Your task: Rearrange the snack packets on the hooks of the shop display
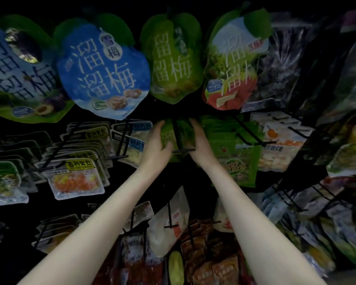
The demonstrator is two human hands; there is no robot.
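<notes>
Filling the dim view from edge to edge, a black shop display rack [195,194] with packets on long black wire hooks, dark gaps of bare backing showing only between the rows

Hanging across the top, large leaf-topped plum packets: a blue glossy pouch [103,73], a green glossy pouch [173,62], a red-and-green pouch [230,66], edges nearly touching

Crowding the left, rows of clear packets with yellow labels [78,175]; just right of centre, a bright green flat packet [234,159]

Held at centre on a black hook with a crossbar tip [183,150], a small green snack packet [173,138], gripped on its left edge by the left hand [155,145], fingers curled round it, and on its right edge by the right hand [199,145], likewise curled

Little free room on either side of the hands
</notes>
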